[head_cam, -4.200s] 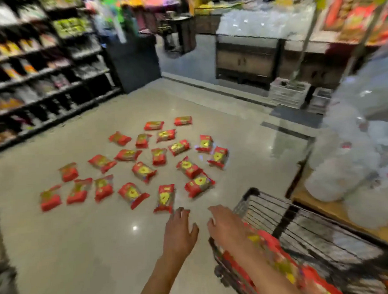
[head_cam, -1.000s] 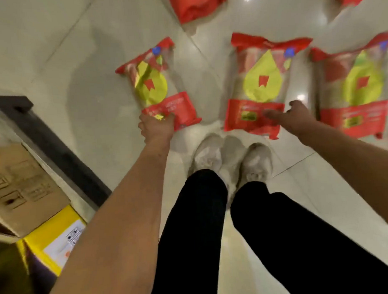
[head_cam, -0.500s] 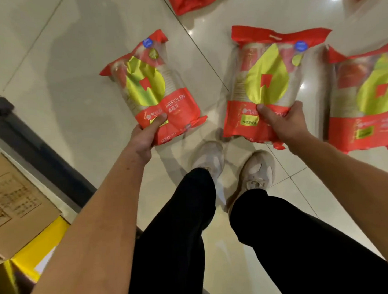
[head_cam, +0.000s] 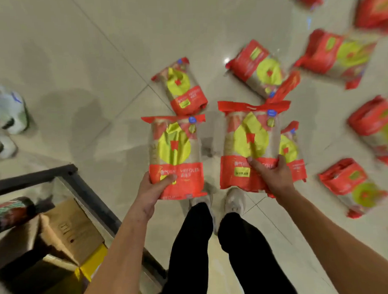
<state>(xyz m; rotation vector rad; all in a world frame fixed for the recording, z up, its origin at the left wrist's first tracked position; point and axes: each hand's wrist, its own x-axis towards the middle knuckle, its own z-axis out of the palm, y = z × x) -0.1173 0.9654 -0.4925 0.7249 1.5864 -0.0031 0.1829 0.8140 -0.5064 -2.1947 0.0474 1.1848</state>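
My left hand grips the bottom edge of a red and yellow packet, held up above the floor. My right hand grips the bottom of a second red and yellow packet, level with the first. Both packets face me, thumbs on their fronts. Several more packets of the same kind lie on the tiled floor, one just beyond the left one and others to the right. A further packet shows behind my right hand.
A dark metal frame runs along my left, with cardboard boxes and a yellow box under it. White packaged goods sit at the far left. My legs and shoes stand below the packets.
Both hands have lifted their packets higher off the floor and brought them upright. The view has tilted up, so more packets on the right show.
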